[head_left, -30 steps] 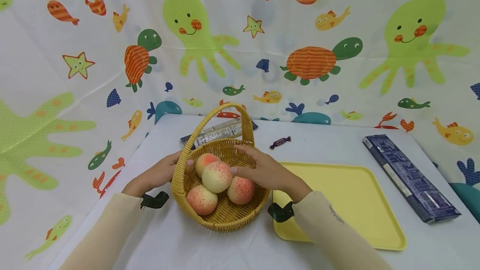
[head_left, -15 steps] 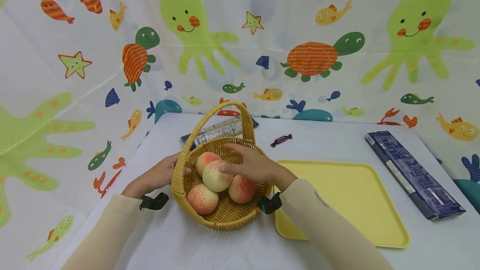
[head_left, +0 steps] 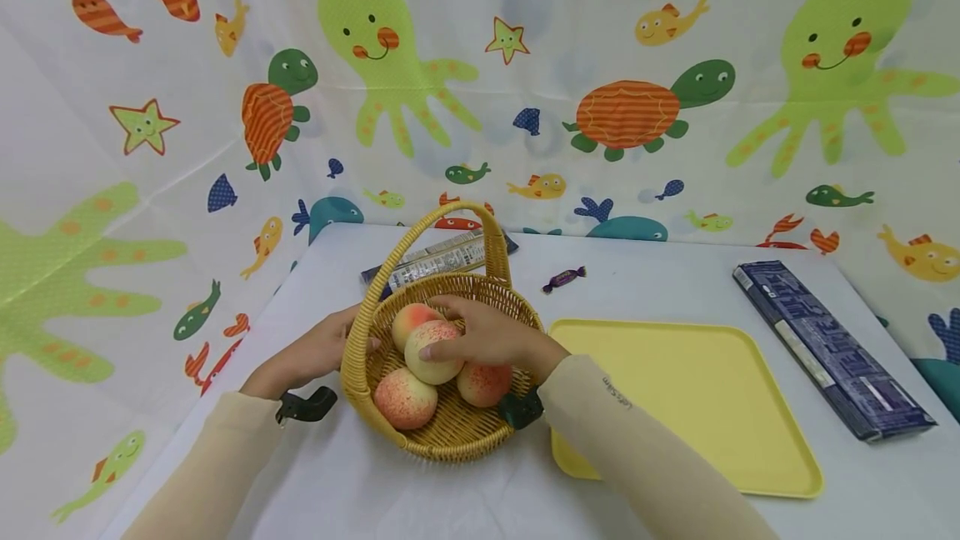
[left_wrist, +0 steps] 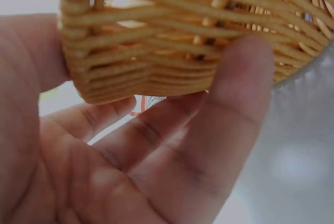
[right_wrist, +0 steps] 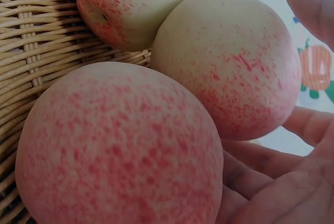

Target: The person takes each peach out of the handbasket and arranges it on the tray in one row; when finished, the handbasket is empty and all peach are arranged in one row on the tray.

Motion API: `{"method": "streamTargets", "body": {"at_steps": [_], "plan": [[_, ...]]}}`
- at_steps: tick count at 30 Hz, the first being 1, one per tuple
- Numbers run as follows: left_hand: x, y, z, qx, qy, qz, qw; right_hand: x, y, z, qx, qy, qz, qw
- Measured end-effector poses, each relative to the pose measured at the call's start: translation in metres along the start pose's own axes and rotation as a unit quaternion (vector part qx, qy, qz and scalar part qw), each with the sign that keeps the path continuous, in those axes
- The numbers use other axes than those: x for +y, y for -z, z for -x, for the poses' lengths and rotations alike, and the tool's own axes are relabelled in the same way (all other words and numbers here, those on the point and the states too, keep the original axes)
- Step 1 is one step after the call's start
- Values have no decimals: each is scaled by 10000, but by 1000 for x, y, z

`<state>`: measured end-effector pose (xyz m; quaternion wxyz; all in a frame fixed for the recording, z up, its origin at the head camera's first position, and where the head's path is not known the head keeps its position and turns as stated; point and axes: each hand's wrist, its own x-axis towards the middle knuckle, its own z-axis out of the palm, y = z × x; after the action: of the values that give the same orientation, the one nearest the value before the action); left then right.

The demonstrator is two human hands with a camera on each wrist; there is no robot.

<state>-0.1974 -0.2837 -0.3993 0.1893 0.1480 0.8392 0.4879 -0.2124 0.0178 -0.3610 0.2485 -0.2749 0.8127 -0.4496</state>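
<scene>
The top peach [head_left: 432, 351] sits in the basket [head_left: 450, 432] under the right hand [head_left: 487, 338], whose curled fingers wrap it, while the left hand [head_left: 311, 352] presses straight fingers against the basket's outer wall, a yellow tray [head_left: 705, 407] lying beyond the right wrist.

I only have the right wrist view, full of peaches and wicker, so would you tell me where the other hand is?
Observer: The left hand rests against the basket outside its left wall.
Operator: Thank you; how many peaches are there in total?
Observer: Four; the right hand covers the top peach.
Operator: And what lies beside the basket?
Observer: A yellow tray, bare, to its right.
</scene>
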Motion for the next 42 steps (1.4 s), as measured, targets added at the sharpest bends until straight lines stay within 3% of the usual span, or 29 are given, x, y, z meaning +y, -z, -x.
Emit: {"method": "streamTargets", "body": {"at_steps": [8, 30, 42], "plan": [[1, -1, 1, 36, 22, 23, 10000, -2, -2, -2, -123, 3, 52, 9999], [0, -3, 3, 111, -49, 3, 9999, 2, -5, -1, 137, -78, 490, 9987], [0, -3, 3, 103, 46, 195, 9997, -1, 7, 9, 473, -135, -90, 9988]]}}
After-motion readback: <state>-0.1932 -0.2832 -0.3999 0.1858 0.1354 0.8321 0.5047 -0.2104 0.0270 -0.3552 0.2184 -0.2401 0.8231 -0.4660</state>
